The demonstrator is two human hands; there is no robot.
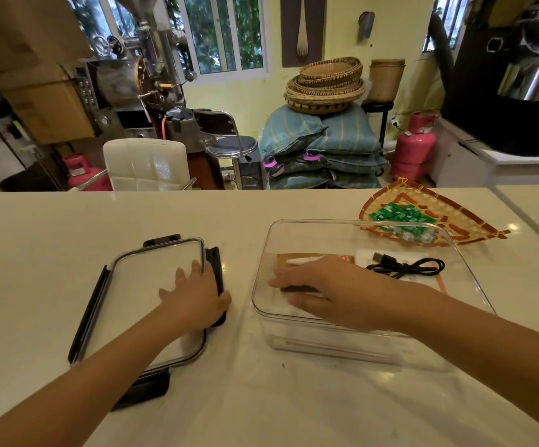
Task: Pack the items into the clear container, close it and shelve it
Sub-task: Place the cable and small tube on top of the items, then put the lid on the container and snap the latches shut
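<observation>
The clear container [326,345] stands open on the white counter, right of centre. Inside it lie a black USB cable [403,267] on a white packet [363,254], and a brown card [294,257]. My right hand [329,288] reaches into the container, with thumb and fingers around a dark flat item [297,288] near the bottom. The clear lid [139,301] with black latches lies flat to the left. My left hand [197,298] rests on the lid's right edge, its thumb hooked around the right latch.
A woven fan-shaped tray [468,217] holding several green wrapped sweets [400,216] sits behind the container at the right. Beyond the counter's far edge are a white chair [145,162], a stool, stacked sacks and pink gas cylinders.
</observation>
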